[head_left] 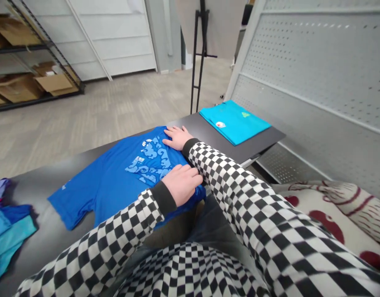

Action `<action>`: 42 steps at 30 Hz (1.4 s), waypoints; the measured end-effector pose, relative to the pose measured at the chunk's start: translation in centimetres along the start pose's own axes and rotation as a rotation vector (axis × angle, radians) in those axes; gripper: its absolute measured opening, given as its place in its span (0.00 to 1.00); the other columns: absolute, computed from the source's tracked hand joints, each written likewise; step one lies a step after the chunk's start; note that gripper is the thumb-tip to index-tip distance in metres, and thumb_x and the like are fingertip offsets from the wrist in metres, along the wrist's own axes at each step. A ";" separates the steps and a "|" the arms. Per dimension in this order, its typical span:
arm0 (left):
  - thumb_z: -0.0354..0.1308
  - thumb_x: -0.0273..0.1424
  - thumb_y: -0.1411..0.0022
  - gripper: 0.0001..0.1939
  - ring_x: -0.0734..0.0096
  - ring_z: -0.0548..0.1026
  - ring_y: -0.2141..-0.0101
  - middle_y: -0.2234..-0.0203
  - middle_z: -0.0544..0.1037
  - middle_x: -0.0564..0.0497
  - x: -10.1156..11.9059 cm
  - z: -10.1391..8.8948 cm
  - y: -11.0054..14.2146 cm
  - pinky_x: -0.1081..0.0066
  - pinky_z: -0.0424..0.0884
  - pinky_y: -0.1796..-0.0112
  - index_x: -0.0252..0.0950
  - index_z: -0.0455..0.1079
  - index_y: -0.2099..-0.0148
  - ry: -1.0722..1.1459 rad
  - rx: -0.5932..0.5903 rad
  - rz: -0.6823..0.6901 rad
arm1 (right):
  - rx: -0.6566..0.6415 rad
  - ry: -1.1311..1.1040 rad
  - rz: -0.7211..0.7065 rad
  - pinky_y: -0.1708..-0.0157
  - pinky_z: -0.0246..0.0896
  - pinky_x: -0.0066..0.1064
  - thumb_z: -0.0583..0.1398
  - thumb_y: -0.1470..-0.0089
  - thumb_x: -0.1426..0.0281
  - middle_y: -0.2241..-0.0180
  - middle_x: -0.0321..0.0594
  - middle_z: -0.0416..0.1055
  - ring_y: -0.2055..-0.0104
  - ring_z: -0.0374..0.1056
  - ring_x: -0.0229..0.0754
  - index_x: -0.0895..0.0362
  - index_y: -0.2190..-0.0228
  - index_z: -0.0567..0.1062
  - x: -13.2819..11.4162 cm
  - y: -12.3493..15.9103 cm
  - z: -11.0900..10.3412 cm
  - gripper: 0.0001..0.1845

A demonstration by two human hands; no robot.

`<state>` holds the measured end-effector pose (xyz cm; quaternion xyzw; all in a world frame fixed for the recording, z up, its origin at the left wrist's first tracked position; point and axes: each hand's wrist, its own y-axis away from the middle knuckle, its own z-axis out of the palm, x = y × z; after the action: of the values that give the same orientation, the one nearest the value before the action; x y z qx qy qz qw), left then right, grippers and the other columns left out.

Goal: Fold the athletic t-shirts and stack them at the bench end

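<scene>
A royal-blue T-shirt [116, 181] lies spread on the dark table [41, 231], with a pale blue cloud print on its front and one side folded in. My right hand [177, 138] rests flat on the far part of the shirt, fingers spread. My left hand [181, 183] sits closer to me, its fingers curled over the shirt's folded edge. A folded turquoise T-shirt [235, 121] with small red and green prints lies beyond my hands at the table's far end.
A pile of blue and turquoise garments [7, 231] lies at the table's left edge. A patterned cream-and-red cushion [332, 218] sits to the right. A perforated metal panel [310, 70] rises beyond it. A black easel stand [198, 62] and shelves holding cardboard [32, 78] stand farther back.
</scene>
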<state>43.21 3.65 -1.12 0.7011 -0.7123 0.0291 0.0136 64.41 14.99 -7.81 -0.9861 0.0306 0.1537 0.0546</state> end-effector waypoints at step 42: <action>0.76 0.42 0.39 0.23 0.74 0.74 0.69 0.64 0.79 0.52 9.7 7.0 7.3 0.74 0.73 0.67 0.39 0.78 0.46 1.734 0.427 -0.892 | 0.048 -0.009 0.023 0.22 0.39 0.71 0.57 0.28 0.46 0.21 0.47 0.58 0.20 0.54 0.63 0.52 0.27 0.70 0.0 0.0 0.0 0.38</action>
<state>35.86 -6.36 -7.65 0.6285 -0.1076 0.6506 0.4124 64.40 14.99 -7.78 -0.9834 0.0453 0.1582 0.0766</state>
